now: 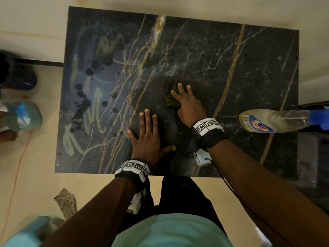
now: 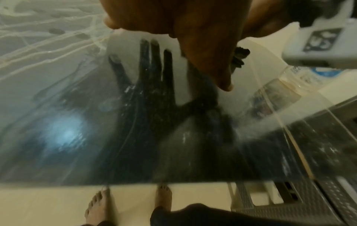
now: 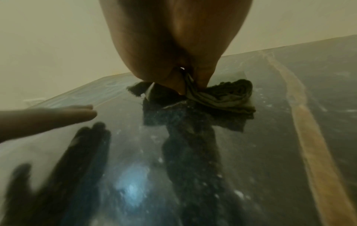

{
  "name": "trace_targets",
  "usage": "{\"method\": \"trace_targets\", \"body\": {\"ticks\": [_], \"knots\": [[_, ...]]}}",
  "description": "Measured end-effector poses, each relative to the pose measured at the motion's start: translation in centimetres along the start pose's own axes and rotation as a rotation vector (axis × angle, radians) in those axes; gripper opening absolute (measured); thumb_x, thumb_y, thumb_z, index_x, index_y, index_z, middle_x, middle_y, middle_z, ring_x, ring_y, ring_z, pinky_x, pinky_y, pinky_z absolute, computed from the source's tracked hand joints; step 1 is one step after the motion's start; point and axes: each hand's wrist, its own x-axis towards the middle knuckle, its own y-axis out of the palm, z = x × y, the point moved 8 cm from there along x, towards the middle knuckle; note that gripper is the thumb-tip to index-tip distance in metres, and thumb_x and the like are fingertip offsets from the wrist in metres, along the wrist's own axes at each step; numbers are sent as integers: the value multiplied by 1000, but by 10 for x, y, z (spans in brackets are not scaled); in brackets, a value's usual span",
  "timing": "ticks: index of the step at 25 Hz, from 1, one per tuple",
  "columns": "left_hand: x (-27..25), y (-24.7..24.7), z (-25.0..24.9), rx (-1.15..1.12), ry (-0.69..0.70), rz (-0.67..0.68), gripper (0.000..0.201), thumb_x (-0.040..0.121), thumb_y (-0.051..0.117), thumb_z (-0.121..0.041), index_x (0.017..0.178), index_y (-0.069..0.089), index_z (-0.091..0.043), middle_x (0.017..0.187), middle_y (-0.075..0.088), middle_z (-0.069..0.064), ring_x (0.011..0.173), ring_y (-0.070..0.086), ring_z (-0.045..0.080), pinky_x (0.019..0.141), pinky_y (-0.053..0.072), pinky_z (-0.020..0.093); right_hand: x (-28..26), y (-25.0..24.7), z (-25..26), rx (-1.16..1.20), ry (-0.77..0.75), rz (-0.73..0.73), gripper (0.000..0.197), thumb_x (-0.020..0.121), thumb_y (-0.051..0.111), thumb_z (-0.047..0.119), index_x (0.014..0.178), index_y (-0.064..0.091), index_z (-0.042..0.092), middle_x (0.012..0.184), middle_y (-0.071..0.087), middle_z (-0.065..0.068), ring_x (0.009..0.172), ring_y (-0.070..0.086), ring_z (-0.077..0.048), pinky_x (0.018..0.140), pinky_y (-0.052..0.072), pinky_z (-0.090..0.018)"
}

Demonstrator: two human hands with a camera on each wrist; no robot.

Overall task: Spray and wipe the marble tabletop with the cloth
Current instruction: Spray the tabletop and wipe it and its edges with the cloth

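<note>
The black marble tabletop (image 1: 222, 59) with gold veins fills the head view. A dark crumpled cloth (image 1: 169, 93) lies near its middle. My right hand (image 1: 187, 104) presses on the cloth with fingers spread over it. In the right wrist view a fold of the cloth (image 3: 231, 97) rises into a pinch under my right hand (image 3: 173, 45). My left hand (image 1: 149, 138) lies flat on the bare marble near the front edge, fingers straight, a hand's width left of the cloth. The clear spray bottle (image 1: 263, 122) with a blue trigger sits at the table's right edge, untouched.
Dark wet drops (image 1: 85, 97) and pale smear streaks cover the table's left part. On the floor are an orange cable (image 1: 17, 157), a checked rag (image 1: 65, 202) and a teal stool (image 1: 26, 232). Another person's feet show at the left edge. A grey rack (image 1: 311, 157) stands right.
</note>
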Motion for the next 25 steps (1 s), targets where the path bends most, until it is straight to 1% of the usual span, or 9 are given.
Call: {"method": "trace_targets", "body": {"ticks": [1,3,7,9,12,14,16,20,25], "knots": [[10,-8,-7,-2,10,-7,138,71,61,-88,161,-19,-19,161,-44,-1,150,-37,24,115,2,77,-5,4,-5,-14,-12,5,74,91,52,0,155,29,29,167,6,1,153,1,-30,109,37,-54],[35,-24,-22,15,32,1,143,68,64,-87,161,-19,-17,162,-42,-1,150,-37,23,117,5,77,-6,2,-12,-22,-30,3,75,90,54,1,155,29,30,167,7,2,154,2,-30,108,38,-53],[71,-47,-37,59,34,25,153,62,70,-87,160,-21,-13,162,-41,3,150,-37,25,115,6,79,24,-21,-17,-2,-21,-19,73,92,54,2,156,29,29,167,6,1,153,2,-31,110,34,-55],[74,-46,-39,65,26,37,158,58,74,-86,159,-23,-12,161,-44,3,149,-38,25,115,8,79,45,-35,-19,2,-22,-23,71,94,54,3,155,31,29,167,7,1,153,3,-32,112,31,-55],[78,-39,-40,67,26,54,163,55,75,-86,158,-27,-12,158,-48,2,148,-40,27,114,8,80,71,-52,-27,-4,-11,-22,68,94,52,4,154,33,29,167,9,1,153,6,-32,115,27,-54],[77,-39,-40,54,21,65,164,55,75,-87,158,-28,-11,157,-49,3,147,-42,27,114,7,81,73,-52,-25,-23,-12,-36,67,94,51,5,154,33,28,167,9,-1,153,6,-33,114,29,-54],[78,-36,-41,48,14,81,165,53,74,-87,157,-28,-10,157,-50,4,146,-43,27,113,5,80,64,-43,-16,-64,-32,-51,67,94,52,5,155,31,26,167,9,-3,152,6,-35,111,34,-53],[80,-36,-42,31,3,84,168,50,73,-90,157,-28,-9,156,-50,4,145,-45,27,111,4,81,52,-24,4,-84,-123,-24,67,93,51,6,155,31,25,166,10,-4,153,3,-36,109,38,-51],[82,-36,-42,34,14,109,168,50,74,-89,157,-29,-10,155,-52,4,144,-46,28,110,2,81,94,-48,11,-100,-134,-23,65,96,53,10,155,30,25,166,10,-5,152,6,-37,109,37,-52]]}}
